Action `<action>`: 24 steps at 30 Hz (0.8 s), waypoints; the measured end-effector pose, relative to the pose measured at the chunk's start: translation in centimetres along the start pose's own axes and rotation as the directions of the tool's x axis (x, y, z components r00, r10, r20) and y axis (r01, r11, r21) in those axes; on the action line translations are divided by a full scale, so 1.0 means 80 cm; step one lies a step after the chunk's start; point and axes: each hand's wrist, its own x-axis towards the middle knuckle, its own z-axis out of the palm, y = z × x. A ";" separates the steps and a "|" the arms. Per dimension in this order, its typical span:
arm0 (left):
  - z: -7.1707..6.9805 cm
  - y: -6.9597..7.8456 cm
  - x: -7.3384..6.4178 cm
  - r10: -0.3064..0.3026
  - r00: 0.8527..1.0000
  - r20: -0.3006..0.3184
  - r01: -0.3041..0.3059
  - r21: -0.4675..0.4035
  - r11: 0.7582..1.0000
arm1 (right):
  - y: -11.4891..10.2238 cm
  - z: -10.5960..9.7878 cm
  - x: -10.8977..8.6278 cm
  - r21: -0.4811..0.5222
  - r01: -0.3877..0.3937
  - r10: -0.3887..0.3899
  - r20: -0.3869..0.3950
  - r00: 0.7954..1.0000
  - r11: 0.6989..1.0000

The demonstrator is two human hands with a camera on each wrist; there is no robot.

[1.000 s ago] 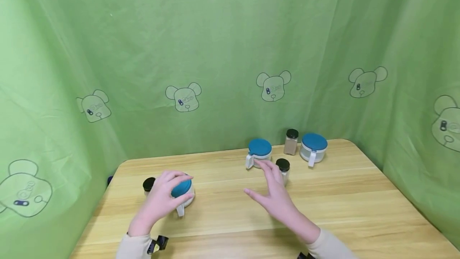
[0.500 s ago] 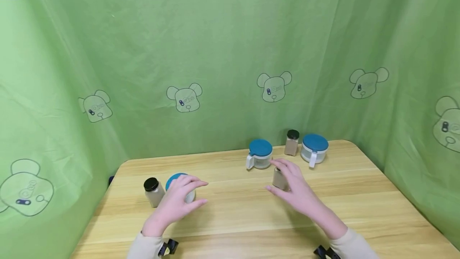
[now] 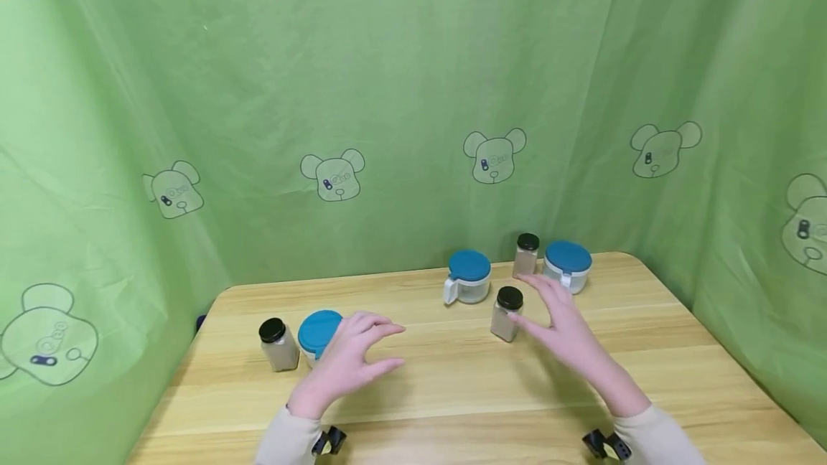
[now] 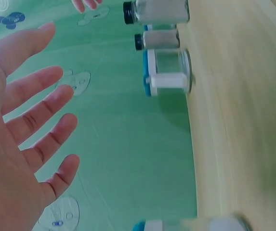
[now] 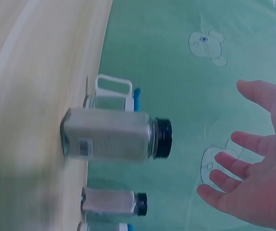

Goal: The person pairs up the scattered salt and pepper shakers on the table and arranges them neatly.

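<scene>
My left hand (image 3: 352, 357), fingers relaxed and apart, hovers in front of a blue-lidded jar (image 3: 318, 329) and hides part of it. Left of that jar stands a black-capped square bottle (image 3: 281, 350). My right hand (image 3: 565, 329) is over the table at the right with thumb and fingers spread, holding nothing. Close to its thumb a second black-capped bottle (image 3: 505, 320) stands upright; the right wrist view shows this bottle (image 5: 109, 134) apart from the fingers (image 5: 229, 168). In the left wrist view the left fingers (image 4: 41, 115) are also bare.
Toward the back edge of the wooden table (image 3: 420, 393) stand a handled, blue-lidded jar (image 3: 470, 285), another black-capped bottle (image 3: 525, 258) and a blue-lidded jar (image 3: 568, 264) at the right. A green curtain (image 3: 400, 77) with bear faces surrounds the table.
Both hands have moved to the right. The left hand has uncovered the left bottle and part of its neighbouring jar; the right hand has passed across the front bottle to its right side.
</scene>
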 end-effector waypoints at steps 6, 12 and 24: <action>0.011 0.009 0.020 0.026 1.000 0.016 -0.026 -0.015 1.000 | 0.013 -0.009 0.005 -0.014 0.011 -0.012 -0.043 0.999 1.000; 0.019 0.016 0.041 0.013 0.998 0.055 -0.014 0.013 1.000 | 0.022 -0.017 0.007 -0.019 -0.005 0.004 -0.059 0.998 1.000; 0.054 0.025 0.084 -0.019 0.998 0.058 0.019 0.005 1.000 | 0.062 -0.021 0.022 -0.070 -0.113 0.102 -0.147 0.984 0.991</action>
